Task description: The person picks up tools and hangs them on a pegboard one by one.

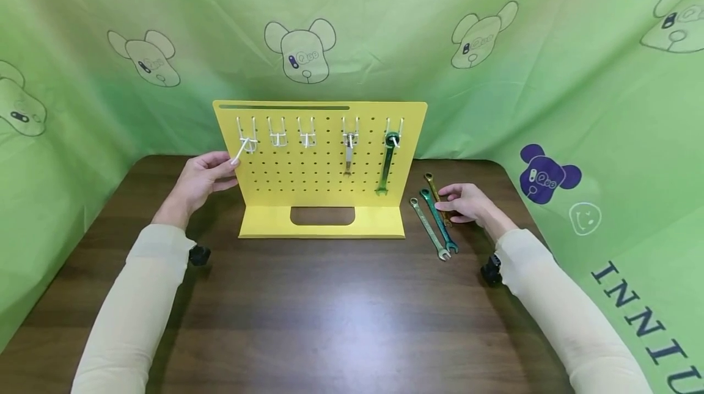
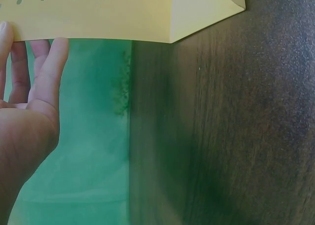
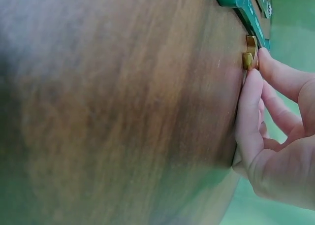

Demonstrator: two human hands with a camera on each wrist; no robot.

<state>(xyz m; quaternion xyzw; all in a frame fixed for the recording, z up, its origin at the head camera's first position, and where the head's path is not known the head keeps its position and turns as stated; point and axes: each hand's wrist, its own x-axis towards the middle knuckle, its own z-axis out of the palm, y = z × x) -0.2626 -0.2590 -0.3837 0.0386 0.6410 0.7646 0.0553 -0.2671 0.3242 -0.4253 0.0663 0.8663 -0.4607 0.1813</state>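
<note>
My left hand [image 1: 199, 181] holds the left edge of a yellow pegboard [image 1: 264, 220], its thumb in front and the other fingers behind in the left wrist view. On the right, my right hand [image 1: 469, 203] pinches a gold combination wrench [image 3: 251, 47] lying on the table. Beside it lie a teal wrench [image 1: 438, 214] and a silver-green wrench [image 1: 426, 225], roughly parallel. A dark green wrench [image 1: 387, 167] hangs from the rightmost hook of the pegboard. From another hook hangs a small silver wrench [image 1: 349, 156].
Three white hooks on the pegboard's left half, among them the leftmost hook [image 1: 249, 144], carry nothing. The board stands on a brown wooden table [image 1: 308, 308]. Green printed cloth [image 1: 385, 64] encloses the back and sides.
</note>
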